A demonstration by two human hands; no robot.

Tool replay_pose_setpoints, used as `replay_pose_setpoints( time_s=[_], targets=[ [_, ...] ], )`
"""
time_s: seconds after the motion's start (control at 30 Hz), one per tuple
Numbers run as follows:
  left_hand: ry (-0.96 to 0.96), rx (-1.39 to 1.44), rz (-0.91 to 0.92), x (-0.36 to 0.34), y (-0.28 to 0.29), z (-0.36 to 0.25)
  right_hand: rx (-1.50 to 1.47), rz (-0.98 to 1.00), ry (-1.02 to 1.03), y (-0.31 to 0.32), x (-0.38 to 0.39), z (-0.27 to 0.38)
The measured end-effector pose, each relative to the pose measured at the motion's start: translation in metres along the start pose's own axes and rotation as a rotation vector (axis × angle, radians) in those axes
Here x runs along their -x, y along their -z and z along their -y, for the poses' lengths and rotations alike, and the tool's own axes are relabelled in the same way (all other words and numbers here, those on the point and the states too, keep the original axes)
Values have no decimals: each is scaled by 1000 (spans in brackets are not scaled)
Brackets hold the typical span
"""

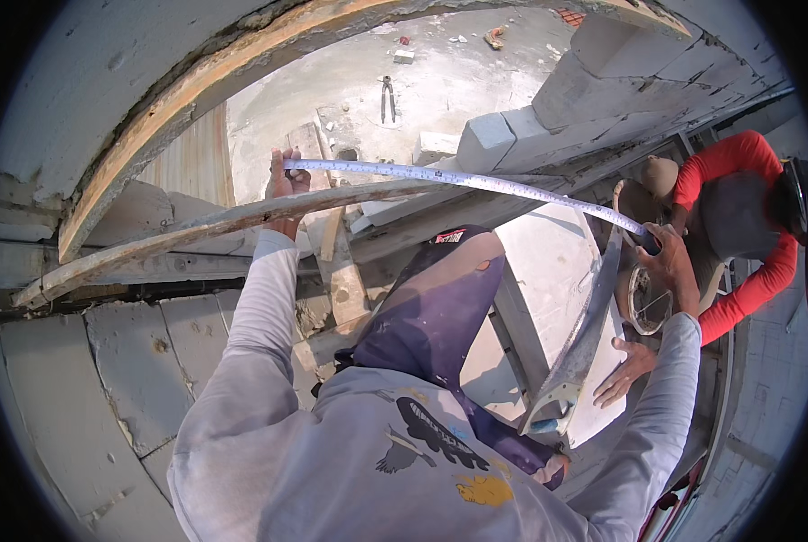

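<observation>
A white tape measure (476, 181) is drawn out between my hands, its blade bowing slightly across the opening. My left hand (286, 181) pinches the blade's free end, just above a long wooden strip (196, 226) that looks curved here. In my right hand (673, 266) is the dark case, mostly hidden by the fingers. Below the right side of the blade, a hand saw (583, 339) leans against a pale block (549, 244). A co-worker's bare hand (625, 372) lies flat at that block's edge, close to my right forearm.
A co-worker in red sleeves (738, 167) bends beside a round bucket (646, 303) at right. White blocks (485, 143) form a wall ahead. Pincers (387, 99) lie on the dusty floor beyond. Wooden boards (339, 262) stand near my leg; a wooden beam (164, 99) spans above.
</observation>
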State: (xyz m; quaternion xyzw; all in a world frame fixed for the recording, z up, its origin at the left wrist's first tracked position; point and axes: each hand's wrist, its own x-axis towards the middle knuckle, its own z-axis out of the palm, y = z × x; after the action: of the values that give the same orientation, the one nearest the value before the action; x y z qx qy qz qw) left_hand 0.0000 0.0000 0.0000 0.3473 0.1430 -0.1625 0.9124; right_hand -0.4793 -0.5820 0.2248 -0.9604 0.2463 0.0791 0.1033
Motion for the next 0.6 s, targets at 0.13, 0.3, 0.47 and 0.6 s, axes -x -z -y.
replay_pose_setpoints(
  time_s=[0.13,0.3,0.47,0.6],
  targets=[
    [-71,-50,96,53,-27,4,-161,75,-68,-28,3,56],
    [-79,52,76,67,76,19,-286,248,-116,-24,-18,102],
    [-117,164,-171,77,98,11,-457,349,-199,-51,-17,124],
    [-167,152,-142,93,106,-7,-573,365,-220,-61,-16,156]
  ],
)
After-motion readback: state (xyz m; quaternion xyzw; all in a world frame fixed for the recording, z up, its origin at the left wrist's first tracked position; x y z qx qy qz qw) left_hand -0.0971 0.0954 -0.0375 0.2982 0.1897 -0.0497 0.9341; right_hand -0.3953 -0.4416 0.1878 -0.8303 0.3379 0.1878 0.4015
